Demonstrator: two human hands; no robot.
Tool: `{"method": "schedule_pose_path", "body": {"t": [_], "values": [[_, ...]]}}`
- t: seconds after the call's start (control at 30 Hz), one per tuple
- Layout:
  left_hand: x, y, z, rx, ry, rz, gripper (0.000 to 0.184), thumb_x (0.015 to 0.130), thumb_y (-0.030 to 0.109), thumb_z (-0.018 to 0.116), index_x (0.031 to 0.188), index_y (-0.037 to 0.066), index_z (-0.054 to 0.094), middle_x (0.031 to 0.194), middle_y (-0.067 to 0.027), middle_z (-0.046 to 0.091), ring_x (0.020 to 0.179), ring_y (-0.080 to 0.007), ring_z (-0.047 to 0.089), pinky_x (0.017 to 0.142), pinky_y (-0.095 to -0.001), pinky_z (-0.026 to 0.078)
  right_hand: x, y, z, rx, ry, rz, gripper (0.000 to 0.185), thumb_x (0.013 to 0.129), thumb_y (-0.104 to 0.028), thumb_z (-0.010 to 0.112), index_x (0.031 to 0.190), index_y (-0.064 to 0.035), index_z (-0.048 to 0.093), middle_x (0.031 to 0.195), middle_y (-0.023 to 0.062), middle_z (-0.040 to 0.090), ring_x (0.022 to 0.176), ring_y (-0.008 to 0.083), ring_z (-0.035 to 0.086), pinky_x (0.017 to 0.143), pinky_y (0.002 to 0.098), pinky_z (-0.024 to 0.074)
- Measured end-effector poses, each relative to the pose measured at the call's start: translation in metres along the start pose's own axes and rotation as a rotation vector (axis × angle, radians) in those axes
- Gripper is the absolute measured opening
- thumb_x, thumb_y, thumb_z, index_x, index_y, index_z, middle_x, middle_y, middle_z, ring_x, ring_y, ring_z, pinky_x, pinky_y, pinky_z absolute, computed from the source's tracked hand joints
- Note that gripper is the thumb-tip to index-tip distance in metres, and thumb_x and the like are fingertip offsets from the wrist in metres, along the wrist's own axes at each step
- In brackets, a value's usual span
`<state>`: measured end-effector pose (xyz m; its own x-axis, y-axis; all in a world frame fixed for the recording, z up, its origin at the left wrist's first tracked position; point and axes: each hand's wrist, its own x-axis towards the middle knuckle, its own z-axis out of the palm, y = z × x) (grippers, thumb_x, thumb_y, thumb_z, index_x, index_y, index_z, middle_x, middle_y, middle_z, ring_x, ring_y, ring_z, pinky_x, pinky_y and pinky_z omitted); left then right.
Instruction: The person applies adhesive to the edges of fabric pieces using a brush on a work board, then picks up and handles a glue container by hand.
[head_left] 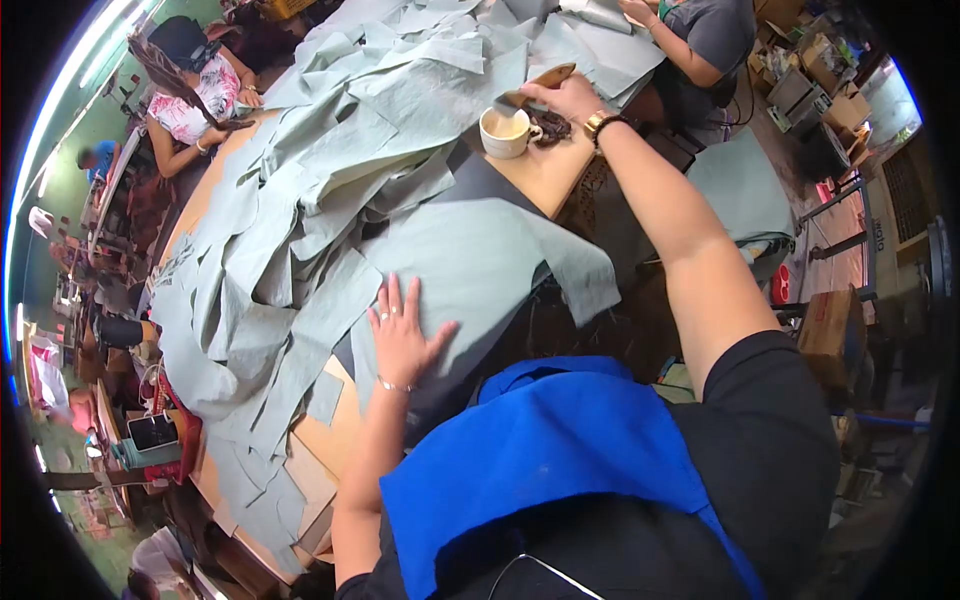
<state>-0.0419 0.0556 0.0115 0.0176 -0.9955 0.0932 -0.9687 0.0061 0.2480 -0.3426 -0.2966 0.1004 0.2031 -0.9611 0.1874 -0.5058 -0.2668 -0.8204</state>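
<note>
White cup [503, 147] = reference, on the tan worktop [548, 188]. Right hand [566, 99] just beyond it, up and right, fingers gripping a brown flat-handled tool [550, 75]; tool's lower end is at the cup's rim, can't tell if it touches the contents. Dark tangled bundle [552, 127] right beside the cup, handle side. Left hand [400, 335] nearer the wearer and left of cup: grasping nothing, palm down, fingers spread on a pale green sheet [470, 250]. Heaped pale green pieces [340, 190] left of cup.
</note>
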Motion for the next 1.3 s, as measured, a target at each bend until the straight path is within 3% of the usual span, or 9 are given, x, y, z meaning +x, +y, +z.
{"method": "schedule_pose_path", "body": {"t": [0.03,0.17,0.27,0.4,0.47,0.67,0.9,1.03,1.3], "values": [[0.006,-0.004,-0.001,0.009,0.003,0.001,0.092,0.082,0.067,0.059,0.151,0.012,0.035,0.158,-0.0221,0.024,0.146,-0.0399,0.021,0.113,-0.0618,0.019,-0.01,-0.003,-0.006,-0.063,0.043,-0.171,0.036,0.08,-0.038,0.077,0.098,-0.0064,0.075,0.09,0.0086,0.075,0.082,0.018,0.071,0.078,0.0299,0.0547],[0.007,-0.014,-0.003,0.035,-0.016,-0.007,0.09,0.084,0.066,0.059,0.151,0.013,0.034,0.159,-0.0201,0.023,0.147,-0.0378,0.02,0.114,-0.0604,0.018,-0.042,0.005,-0.017,-0.194,-0.181,-0.29,0.03,0.082,-0.034,0.076,0.095,-0.0066,0.075,0.09,0.0083,0.075,0.083,0.0168,0.071,0.078,0.0297,0.0547],[0.006,-0.014,0.001,0.038,0.016,0.009,0.091,0.083,0.069,0.057,0.151,0.012,0.036,0.158,-0.0224,0.026,0.144,-0.0407,0.026,0.113,-0.0628,0.018,-0.092,-0.035,-0.019,-0.11,-0.094,-0.223,0.03,0.083,-0.034,0.076,0.094,-0.0056,0.075,0.088,0.0072,0.075,0.08,0.0151,0.071,0.075,0.0285,0.0539],[0.018,-0.005,0.01,0.039,0.018,0.05,0.092,0.083,0.069,0.057,0.152,0.012,0.034,0.158,-0.0233,0.024,0.145,-0.041,0.024,0.113,-0.0633,0.017,-0.168,-0.057,0.024,1.016,-0.14,0.405,0.026,0.09,-0.02,0.073,0.109,-0.0022,0.07,0.106,0.0055,0.069,0.099,0.0139,0.065,0.078,0.0308,0.0561],[0.024,-0.002,0.012,0.022,0.014,0.091,0.092,0.083,0.069,0.057,0.152,0.012,0.033,0.158,-0.0233,0.023,0.146,-0.0409,0.022,0.113,-0.0633,0.017,-0.187,-0.057,0.05,1.127,-0.085,0.619,0.025,0.092,-0.018,0.071,0.11,-0.0021,0.069,0.106,0.0055,0.069,0.099,0.0146,0.065,0.086,0.0325,0.0537],[0.019,-0.015,0.001,-0.003,-0.041,0.147,0.092,0.082,0.069,0.059,0.152,0.015,0.034,0.159,-0.0219,0.022,0.147,-0.0402,0.02,0.113,-0.0626,0.017,-0.173,0.007,-0.004,0.512,0.552,-0.021,0.024,0.091,-0.022,0.072,0.105,-0.0017,0.07,0.1,0.0025,0.07,0.092,0.0108,0.065,0.085,0.0257,0.0511],[0.014,-0.02,0.003,0.026,-0.021,0.155,0.092,0.082,0.068,0.059,0.152,0.015,0.033,0.16,-0.0205,0.022,0.147,-0.0407,0.019,0.112,-0.0645,0.018,-0.251,-0.027,-0.029,0.085,0.181,0.005,0.014,0.083,-0.016,0.077,0.092,-0.0061,0.074,0.086,0.0011,0.072,0.08,0.0068,0.065,0.074,0.0238,0.0534],[0.016,-0.011,0.004,0.042,-0.024,0.157,0.09,0.084,0.066,0.059,0.153,0.015,0.032,0.161,-0.0197,0.02,0.148,-0.0399,0.018,0.113,-0.0633,0.018,-0.279,-0.04,-0.007,-0.035,0.142,-0.152,0.016,0.074,-0.014,0.075,0.087,-0.0054,0.072,0.084,0.0128,0.071,0.076,0.0257,0.07,0.072,0.0328,0.0552],[0.017,-0.009,0.005,0.028,-0.029,0.155,0.09,0.084,0.067,0.058,0.153,0.015,0.032,0.16,-0.0202,0.02,0.148,-0.0402,0.019,0.113,-0.0634,0.018,-0.281,-0.047,-0.026,-0.288,0.074,-0.148,0.012,0.073,-0.014,0.072,0.082,-0.0056,0.07,0.078,0.013,0.069,0.072,0.0302,0.068,0.067,0.0365,0.0545]]}}
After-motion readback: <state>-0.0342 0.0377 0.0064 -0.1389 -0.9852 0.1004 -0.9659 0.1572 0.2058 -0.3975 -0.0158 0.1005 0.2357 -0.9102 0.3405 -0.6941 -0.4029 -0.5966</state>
